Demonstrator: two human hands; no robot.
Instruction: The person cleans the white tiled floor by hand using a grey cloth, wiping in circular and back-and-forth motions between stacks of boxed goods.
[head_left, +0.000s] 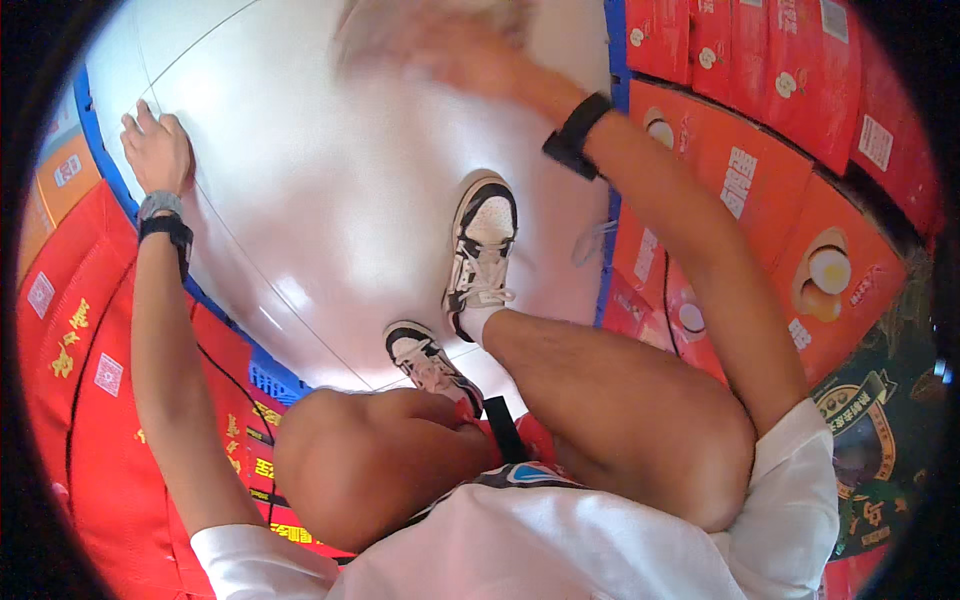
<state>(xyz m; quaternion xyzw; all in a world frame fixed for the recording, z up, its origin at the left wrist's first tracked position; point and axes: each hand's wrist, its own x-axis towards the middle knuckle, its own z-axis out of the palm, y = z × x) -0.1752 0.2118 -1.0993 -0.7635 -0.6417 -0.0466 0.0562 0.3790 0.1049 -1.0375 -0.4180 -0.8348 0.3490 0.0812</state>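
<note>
Knees (pixel 420 450) and white shirt (pixel 560 550) closest to the lens, squatting, two sneakers (pixel 480 250) planted on the white floor (pixel 300 150). Floor strip hemmed in by red cartons on both sides, sitting on blue crates (pixel 270 380).

Left hand (pixel 155 150) resting at the floor's far left edge, right where the blue crate rim meets the left cartons (pixel 90 350). Fingers curled loosely over that rim, not spread, nothing pinched. Dark band on that wrist.

Right hand (pixel 450 50) up at the far end of the floor, smeared by blur. Can't tell if open or closed, or holding anything. Nearest thing: the right cartons (pixel 740 190), orange-red with egg pictures, stacked along the floor's right edge.

Handling guess: printed cardboard, stiff on the faces but soft at corners, glossy so probably a bit slick. Egg pictures suggest fragile contents and some weight. Better gripped low at opposite bottom edges or corners, kept flat, no squeezing the middle panels. Dark green box (pixel 860 440) at the near right, contents unclear.
</note>
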